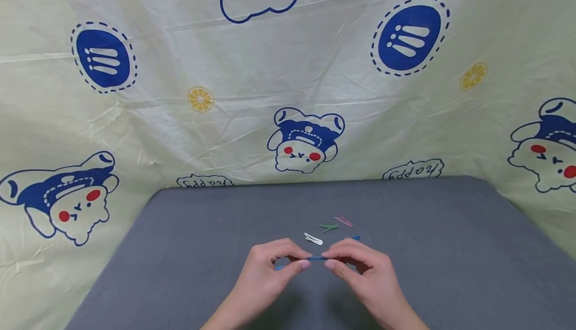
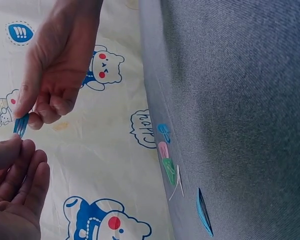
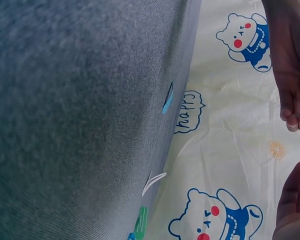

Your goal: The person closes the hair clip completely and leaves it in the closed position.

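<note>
A small blue hair clip [image 1: 317, 258] is stretched between my two hands above the grey table. My left hand [image 1: 266, 269] pinches one end between thumb and index finger. The other end sits between the thumb and index finger of my right hand [image 1: 370, 269]. In the left wrist view the held clip [image 2: 21, 125] shows several slim prongs. Just beyond the hands lie a white hair clip [image 1: 313, 239], a green one [image 1: 329, 228] and a pink one [image 1: 344, 221]. Another blue clip [image 1: 356, 238] shows partly behind my right hand.
A further blue clip [image 2: 204, 214] lies on the table, mostly hidden behind my left hand in the head view. The table [image 1: 202, 230] wears a grey cloth. A pale curtain [image 1: 157, 135] with printed bears hangs along its back and sides.
</note>
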Action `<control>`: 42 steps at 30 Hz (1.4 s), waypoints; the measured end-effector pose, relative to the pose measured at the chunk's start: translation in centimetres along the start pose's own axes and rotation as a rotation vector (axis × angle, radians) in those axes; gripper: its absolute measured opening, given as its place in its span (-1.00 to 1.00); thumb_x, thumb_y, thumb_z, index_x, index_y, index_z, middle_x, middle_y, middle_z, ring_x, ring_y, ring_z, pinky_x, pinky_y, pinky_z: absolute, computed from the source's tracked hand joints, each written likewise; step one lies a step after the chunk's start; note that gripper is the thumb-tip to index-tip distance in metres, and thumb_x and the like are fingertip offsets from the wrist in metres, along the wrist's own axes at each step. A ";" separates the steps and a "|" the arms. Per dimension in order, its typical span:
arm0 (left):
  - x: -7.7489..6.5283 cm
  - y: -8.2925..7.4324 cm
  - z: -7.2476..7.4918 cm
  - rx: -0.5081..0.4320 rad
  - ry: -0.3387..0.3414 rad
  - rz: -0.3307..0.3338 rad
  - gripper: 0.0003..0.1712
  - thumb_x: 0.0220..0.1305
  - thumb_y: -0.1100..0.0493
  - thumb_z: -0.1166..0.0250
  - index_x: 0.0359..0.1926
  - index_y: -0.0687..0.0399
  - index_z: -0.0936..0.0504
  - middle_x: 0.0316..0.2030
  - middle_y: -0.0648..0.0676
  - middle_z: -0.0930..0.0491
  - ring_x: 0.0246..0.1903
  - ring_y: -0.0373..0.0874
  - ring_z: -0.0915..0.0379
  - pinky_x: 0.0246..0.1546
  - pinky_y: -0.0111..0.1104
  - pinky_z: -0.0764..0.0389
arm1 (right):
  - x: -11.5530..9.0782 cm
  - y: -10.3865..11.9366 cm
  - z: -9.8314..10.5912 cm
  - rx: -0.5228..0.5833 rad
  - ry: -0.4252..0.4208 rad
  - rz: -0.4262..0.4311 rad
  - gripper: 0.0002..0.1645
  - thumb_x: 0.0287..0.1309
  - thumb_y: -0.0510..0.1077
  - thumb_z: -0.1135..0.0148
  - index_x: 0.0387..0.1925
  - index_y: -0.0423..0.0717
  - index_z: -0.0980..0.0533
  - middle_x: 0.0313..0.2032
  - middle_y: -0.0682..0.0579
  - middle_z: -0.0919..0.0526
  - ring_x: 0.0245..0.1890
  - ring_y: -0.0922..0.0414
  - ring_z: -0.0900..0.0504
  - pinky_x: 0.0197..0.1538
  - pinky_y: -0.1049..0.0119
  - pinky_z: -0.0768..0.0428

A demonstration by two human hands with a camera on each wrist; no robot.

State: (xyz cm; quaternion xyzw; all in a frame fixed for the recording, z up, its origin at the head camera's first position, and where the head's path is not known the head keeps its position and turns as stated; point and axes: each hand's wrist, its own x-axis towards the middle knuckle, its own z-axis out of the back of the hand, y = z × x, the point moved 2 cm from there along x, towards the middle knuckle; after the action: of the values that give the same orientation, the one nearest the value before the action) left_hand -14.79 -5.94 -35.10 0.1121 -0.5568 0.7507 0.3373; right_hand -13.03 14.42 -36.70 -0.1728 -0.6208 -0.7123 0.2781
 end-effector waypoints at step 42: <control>0.1 1.6 0.0 0.040 0.003 -0.005 -0.91 0.17 0.14 -0.44 -0.27 -0.08 -0.76 -0.37 -0.21 -0.66 -0.35 -0.27 -0.53 -0.31 -0.34 -0.56 | 0.1 -1.9 0.2 0.367 0.103 -0.549 -0.76 0.30 -0.24 -0.25 -0.04 -0.26 -0.57 -0.34 -0.02 -0.60 -0.37 0.12 -0.56 -0.18 0.28 -0.59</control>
State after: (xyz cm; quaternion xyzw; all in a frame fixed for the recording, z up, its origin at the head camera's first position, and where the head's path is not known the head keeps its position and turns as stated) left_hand -15.89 -6.09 -36.25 0.1192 -0.5408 0.7610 0.3378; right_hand -14.24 14.71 -38.09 0.0899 -0.7474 -0.6446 0.1334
